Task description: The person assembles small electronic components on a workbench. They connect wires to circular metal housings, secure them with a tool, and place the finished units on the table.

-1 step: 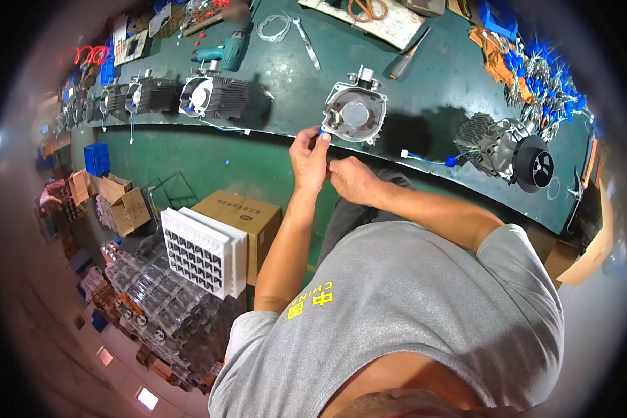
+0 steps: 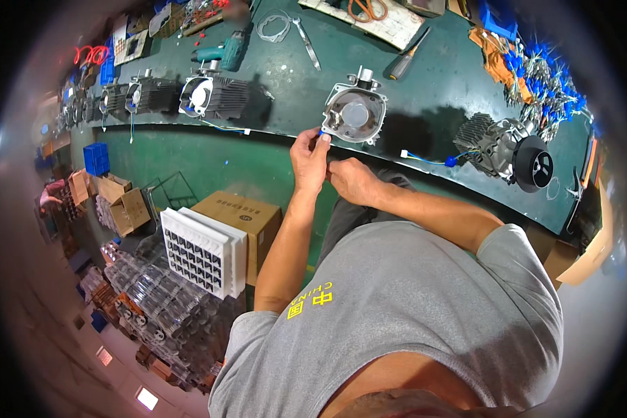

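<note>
A round silver metal engine housing (image 2: 336,125) lies on the green workbench near its front edge, its open face up. At its lower left corner my left hand (image 2: 309,161) is closed, thumb against fingers. A small bit of blue (image 2: 321,131) shows above the fingertips; what it belongs to is hidden. My right hand (image 2: 355,181) is just below and to the right, off the bench edge, with curled fingers close to the left hand. Whatever those fingers hold is covered. To the right sits a finned engine (image 2: 491,143) with a black fan wheel (image 2: 534,164) and a blue wire ending in a white plug.
Several finned cylinders (image 2: 219,96) line the bench at left, wires hanging over its edge. Behind are a teal power drill (image 2: 223,53), a screwdriver (image 2: 407,57) and blue-tipped wire bundles (image 2: 547,83). On the floor side stand a carton (image 2: 247,212) and white foam trays (image 2: 200,252).
</note>
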Available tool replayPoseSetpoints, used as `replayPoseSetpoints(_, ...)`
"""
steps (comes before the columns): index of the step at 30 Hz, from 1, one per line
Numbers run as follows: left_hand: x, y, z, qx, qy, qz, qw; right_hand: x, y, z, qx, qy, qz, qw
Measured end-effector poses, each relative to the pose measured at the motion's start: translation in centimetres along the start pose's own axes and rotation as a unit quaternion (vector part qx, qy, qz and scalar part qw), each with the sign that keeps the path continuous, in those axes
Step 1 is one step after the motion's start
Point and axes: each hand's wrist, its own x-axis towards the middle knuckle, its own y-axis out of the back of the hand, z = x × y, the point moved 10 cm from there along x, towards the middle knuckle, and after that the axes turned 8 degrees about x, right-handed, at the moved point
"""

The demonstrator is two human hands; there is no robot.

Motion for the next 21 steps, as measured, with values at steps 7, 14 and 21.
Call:
replayPoseSetpoints(7,0.2,-0.6,-0.6,-0.117,0.01,-0.046,0.992,-1.5,12.8,-9.3,-0.032,0.194,0.241,0.95)
replayPoseSetpoints(14,-0.5,-0.2,-1.2,-0.114,0.037,-0.016,0.993,6.4,18.8,-3.0,-0.058,0.169,0.289,0.94)
replayPoseSetpoints(21,0.3,-1.6,-2.5,-0.265,0.103,-0.117,0.952,7.2,17.8,-1.3,0.01,0.125,0.242,0.962)
